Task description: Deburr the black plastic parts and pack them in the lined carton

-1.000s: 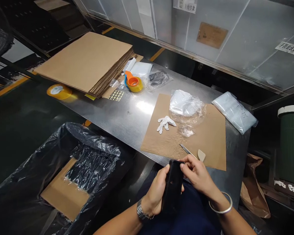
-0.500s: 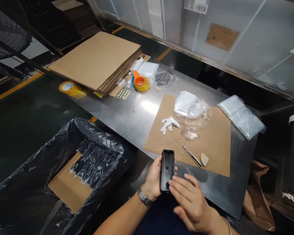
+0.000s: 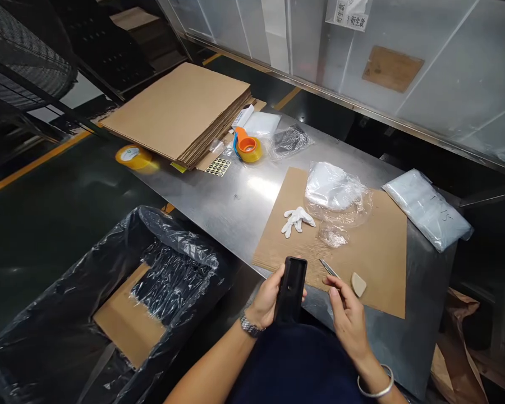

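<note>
My left hand is closed around a long black plastic case. Its hollow, recessed side faces up, with a small round mark near the middle. My right hand reaches over a slim, pointed silver tool, perhaps tweezers or a knife, lying on the cardboard sheet. Thumb and forefinger are bent but apart, and the fingers cover the tool's rear end. Right of those fingers lies a small beige wedge-shaped block.
On the metal table are a white glove, clear plastic bags, a wrapped white pack, an orange tape dispenser, a sticker sheet and stacked cardboard. A black-lined bin stands left.
My right hand has left the case and moved forward to the silver tool. The left hand still holds the case, now tilted and darker inside. The view has shifted slightly.
</note>
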Motion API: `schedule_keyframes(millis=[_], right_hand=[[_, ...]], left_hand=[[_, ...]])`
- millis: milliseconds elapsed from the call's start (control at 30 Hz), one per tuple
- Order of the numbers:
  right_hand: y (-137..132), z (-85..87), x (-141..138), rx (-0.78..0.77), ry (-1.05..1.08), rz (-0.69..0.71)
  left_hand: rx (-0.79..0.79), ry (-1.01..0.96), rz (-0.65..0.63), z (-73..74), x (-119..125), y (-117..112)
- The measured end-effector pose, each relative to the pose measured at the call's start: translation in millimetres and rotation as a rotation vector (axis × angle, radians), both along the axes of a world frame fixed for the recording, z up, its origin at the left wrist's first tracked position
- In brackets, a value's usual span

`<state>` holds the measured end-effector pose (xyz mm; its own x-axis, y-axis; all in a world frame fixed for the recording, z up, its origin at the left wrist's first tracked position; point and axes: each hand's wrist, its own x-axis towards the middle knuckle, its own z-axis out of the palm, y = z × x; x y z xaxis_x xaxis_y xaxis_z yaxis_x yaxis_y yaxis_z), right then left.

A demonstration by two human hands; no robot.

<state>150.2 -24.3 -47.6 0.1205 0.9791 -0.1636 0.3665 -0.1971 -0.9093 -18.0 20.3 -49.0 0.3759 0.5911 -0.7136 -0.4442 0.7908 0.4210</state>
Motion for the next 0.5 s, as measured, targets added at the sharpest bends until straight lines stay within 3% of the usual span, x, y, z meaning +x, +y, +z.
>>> schedule_keyframes(millis=[100,167,367,500], right_hand=[[18.5,-7.3,-8.4,-0.032,0.051,-0.004],[30.7,-6.1,-13.5,-0.013,0.054,0.026],[47.0,11.5,-22.7,-0.098,0.112,0.162],[44.5,15.2,-27.6,-0.103,0.017,0.176]], left_hand=[[-0.135,-0.272,-0.092,0.8,-4.2,-0.1],[-0.175,-0.348,-0.099,3.6,-3.7,-0.9],[-0.255,-0.357,-0.069,17.9,0.5,1.4],[-0.277,-0.339,-0.068,22.2,2.6,1.7]])
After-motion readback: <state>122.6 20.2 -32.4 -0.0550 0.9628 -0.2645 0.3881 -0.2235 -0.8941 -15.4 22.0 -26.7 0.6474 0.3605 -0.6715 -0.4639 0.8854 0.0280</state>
